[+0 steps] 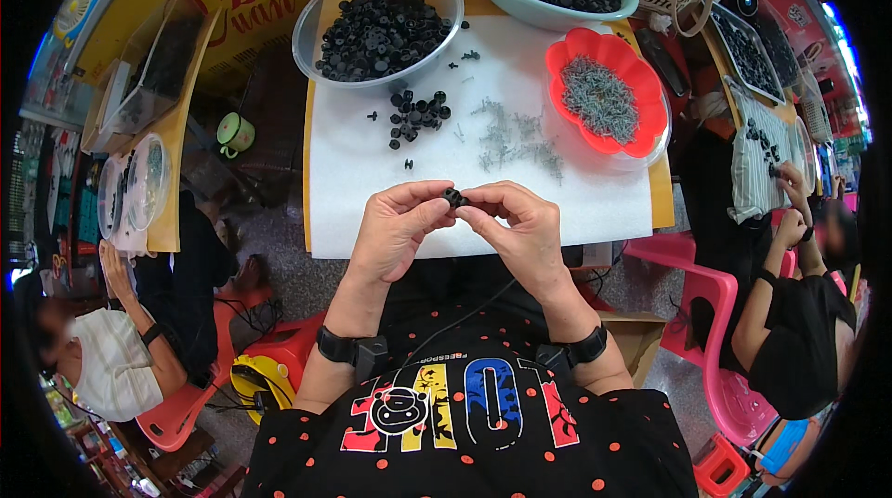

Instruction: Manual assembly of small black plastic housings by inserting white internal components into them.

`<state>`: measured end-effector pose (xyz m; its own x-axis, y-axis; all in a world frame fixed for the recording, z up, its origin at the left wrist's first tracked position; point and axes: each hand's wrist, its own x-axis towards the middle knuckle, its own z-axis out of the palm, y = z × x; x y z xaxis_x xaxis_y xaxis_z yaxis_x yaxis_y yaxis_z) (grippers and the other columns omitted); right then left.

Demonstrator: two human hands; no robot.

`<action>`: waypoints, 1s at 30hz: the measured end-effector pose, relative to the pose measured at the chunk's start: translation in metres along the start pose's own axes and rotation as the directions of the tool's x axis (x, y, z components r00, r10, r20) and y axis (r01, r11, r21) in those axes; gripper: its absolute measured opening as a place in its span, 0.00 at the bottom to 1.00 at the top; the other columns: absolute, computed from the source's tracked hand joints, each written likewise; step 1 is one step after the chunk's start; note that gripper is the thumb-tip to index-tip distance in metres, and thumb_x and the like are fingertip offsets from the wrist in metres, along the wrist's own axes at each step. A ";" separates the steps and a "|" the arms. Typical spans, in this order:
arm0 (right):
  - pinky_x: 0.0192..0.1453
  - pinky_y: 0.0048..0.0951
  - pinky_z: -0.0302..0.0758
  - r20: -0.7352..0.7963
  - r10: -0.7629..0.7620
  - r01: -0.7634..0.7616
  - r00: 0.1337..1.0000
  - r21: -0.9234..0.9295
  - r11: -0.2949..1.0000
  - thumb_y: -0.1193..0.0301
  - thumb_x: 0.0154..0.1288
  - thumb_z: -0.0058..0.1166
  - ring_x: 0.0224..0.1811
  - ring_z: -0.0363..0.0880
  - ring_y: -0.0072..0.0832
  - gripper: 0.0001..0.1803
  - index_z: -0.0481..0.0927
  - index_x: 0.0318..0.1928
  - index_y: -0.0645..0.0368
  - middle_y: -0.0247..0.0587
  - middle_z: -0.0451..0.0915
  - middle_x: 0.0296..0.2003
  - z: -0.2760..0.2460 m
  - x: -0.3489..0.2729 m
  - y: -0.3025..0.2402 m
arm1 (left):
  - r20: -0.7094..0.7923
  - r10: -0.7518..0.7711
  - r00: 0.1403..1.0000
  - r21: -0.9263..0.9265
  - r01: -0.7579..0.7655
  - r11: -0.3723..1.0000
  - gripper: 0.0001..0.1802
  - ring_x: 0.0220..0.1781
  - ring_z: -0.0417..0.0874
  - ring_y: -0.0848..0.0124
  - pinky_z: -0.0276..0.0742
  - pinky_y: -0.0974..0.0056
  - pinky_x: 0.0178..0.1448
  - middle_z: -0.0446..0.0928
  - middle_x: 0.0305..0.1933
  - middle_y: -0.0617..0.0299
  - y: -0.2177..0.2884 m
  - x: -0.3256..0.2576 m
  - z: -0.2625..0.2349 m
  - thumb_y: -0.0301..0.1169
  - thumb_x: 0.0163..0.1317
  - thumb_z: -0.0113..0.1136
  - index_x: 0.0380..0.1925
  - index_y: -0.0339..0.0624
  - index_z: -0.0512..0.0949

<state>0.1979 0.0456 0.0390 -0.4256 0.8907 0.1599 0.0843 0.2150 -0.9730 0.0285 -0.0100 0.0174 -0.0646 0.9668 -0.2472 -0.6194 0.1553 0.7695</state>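
Two hands, narrow grip: left hand [401,230] and right hand [518,227] pinch a small black plastic part [453,197] above the white sheet [346,212], nearer than the loose black pieces [415,114]. Best: part steady, fingertips aligned, low so drops land on the sheet.

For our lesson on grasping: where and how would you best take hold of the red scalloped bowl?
Probably two-handed by its flared rim, coming from left and right: the red bowl sits open side up, and thin grey pieces fill its middle.
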 end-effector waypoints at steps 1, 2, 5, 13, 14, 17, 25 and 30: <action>0.35 0.20 0.77 -0.007 -0.001 0.001 1.000 0.013 1.000 0.77 0.55 0.64 0.32 0.82 0.22 0.09 0.83 0.38 0.65 0.40 0.83 0.33 0.000 0.000 0.000 | -0.003 0.003 1.000 0.003 -0.003 1.000 0.13 0.41 0.84 0.69 0.82 0.66 0.49 0.82 0.41 0.53 0.000 0.000 0.000 0.21 0.60 0.60 0.46 0.31 0.79; 0.35 0.20 0.77 -0.014 -0.001 0.001 1.000 0.025 1.000 0.77 0.55 0.64 0.31 0.82 0.22 0.09 0.83 0.38 0.65 0.40 0.83 0.32 0.001 0.000 0.000 | -0.003 0.004 1.000 0.003 -0.004 1.000 0.13 0.41 0.84 0.69 0.82 0.66 0.49 0.82 0.41 0.53 0.000 -0.001 0.000 0.21 0.60 0.60 0.46 0.31 0.79; 0.36 0.21 0.77 -0.024 0.003 -0.002 1.000 0.049 0.999 0.78 0.55 0.64 0.31 0.82 0.22 0.09 0.83 0.38 0.65 0.40 0.83 0.32 0.001 0.000 0.002 | -0.010 -0.007 1.000 -0.013 0.007 1.000 0.13 0.40 0.84 0.69 0.82 0.66 0.48 0.82 0.40 0.53 -0.001 0.000 -0.001 0.21 0.61 0.59 0.46 0.31 0.79; 0.36 0.21 0.78 -0.028 0.000 0.000 1.000 0.027 1.000 0.77 0.55 0.64 0.31 0.82 0.22 0.09 0.83 0.38 0.65 0.40 0.83 0.31 0.000 0.001 -0.002 | -0.030 -0.057 0.998 -0.048 0.056 0.997 0.14 0.39 0.85 0.68 0.82 0.67 0.47 0.82 0.39 0.52 0.000 0.000 -0.003 0.23 0.62 0.59 0.47 0.30 0.78; 0.36 0.21 0.78 -0.027 0.005 -0.004 1.000 0.025 1.000 0.77 0.55 0.64 0.31 0.82 0.22 0.09 0.83 0.38 0.65 0.40 0.83 0.31 0.000 0.002 -0.003 | -0.030 -0.058 0.998 -0.049 0.056 0.997 0.14 0.39 0.85 0.68 0.82 0.67 0.47 0.82 0.39 0.52 0.000 0.001 -0.003 0.23 0.62 0.59 0.47 0.30 0.78; 0.36 0.21 0.78 -0.020 -0.002 0.002 1.000 0.003 1.000 0.77 0.55 0.64 0.31 0.81 0.22 0.09 0.83 0.38 0.65 0.40 0.83 0.31 0.000 0.002 -0.003 | -0.027 -0.056 0.998 -0.061 0.054 0.997 0.14 0.39 0.85 0.68 0.82 0.67 0.47 0.82 0.39 0.52 -0.001 0.001 -0.004 0.23 0.62 0.59 0.47 0.30 0.78; 0.36 0.21 0.78 0.011 -0.023 0.024 1.000 -0.048 0.999 0.77 0.55 0.64 0.31 0.82 0.22 0.09 0.83 0.38 0.64 0.40 0.83 0.32 0.001 0.003 -0.004 | -0.007 -0.005 1.000 -0.029 0.005 1.000 0.13 0.41 0.84 0.69 0.83 0.66 0.49 0.82 0.42 0.53 -0.004 0.001 -0.007 0.20 0.61 0.59 0.47 0.32 0.79; 0.35 0.21 0.78 0.002 -0.016 0.016 1.000 -0.011 1.000 0.77 0.55 0.64 0.31 0.82 0.22 0.10 0.83 0.40 0.64 0.40 0.83 0.32 0.004 0.002 0.000 | 0.011 0.017 1.000 -0.007 -0.017 1.000 0.13 0.44 0.83 0.68 0.82 0.65 0.51 0.81 0.44 0.53 -0.006 0.001 -0.008 0.20 0.60 0.60 0.46 0.35 0.79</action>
<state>0.1937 0.0458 0.0386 -0.4291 0.8861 0.1752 0.0871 0.2337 -0.9684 0.0261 -0.0116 0.0080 -0.0661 0.9715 -0.2276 -0.6233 0.1379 0.7697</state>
